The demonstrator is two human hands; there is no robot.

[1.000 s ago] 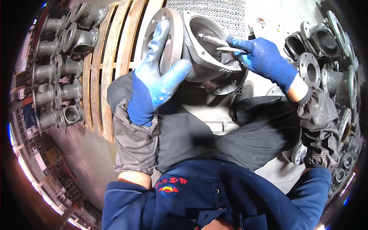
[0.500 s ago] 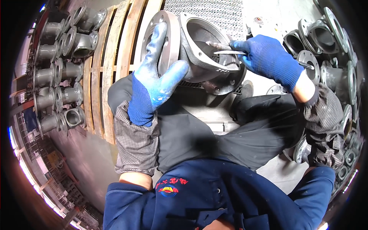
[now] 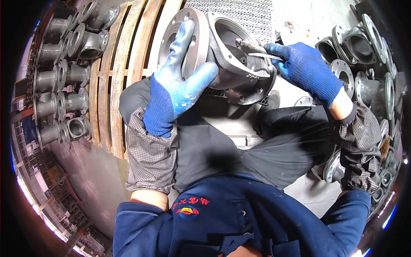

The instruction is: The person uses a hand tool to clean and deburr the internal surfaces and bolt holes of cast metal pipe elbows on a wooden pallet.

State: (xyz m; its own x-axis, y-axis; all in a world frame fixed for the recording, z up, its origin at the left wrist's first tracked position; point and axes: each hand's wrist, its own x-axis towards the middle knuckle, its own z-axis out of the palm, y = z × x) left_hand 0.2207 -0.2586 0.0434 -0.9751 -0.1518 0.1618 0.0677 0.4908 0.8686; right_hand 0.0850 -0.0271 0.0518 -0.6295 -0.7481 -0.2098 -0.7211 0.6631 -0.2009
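Observation:
A grey cast-metal valve body (image 3: 220, 77) stands in front of my knees, its wide squarish opening tilted up and toward the right. My left hand (image 3: 180, 85), in a blue coated glove, rests against the round flange (image 3: 201, 47) on the casting's left side. Its index finger is stretched upward and the thumb spread wide; the other fingers are mostly hidden. At the right rim of the opening, my gloved right hand (image 3: 306, 70) pinches a thin, pale, blade-like tool (image 3: 262, 55) that points left into the hollow. A brownish, narrow piece (image 3: 249, 45) shows just above it; whether they are joined is unclear.
Behind the casting lies a perforated metal grating (image 3: 237, 7). A wooden pallet (image 3: 117, 81) is to the left, with stacked flanged castings (image 3: 77, 103) beyond it. More flanged castings (image 3: 370, 92) crowd the right side. My bent legs (image 3: 214, 145) frame the near side.
The casting and my left hand on it have shifted slightly right. My right hand has moved a little right and down, and the tool's angle has changed slightly.

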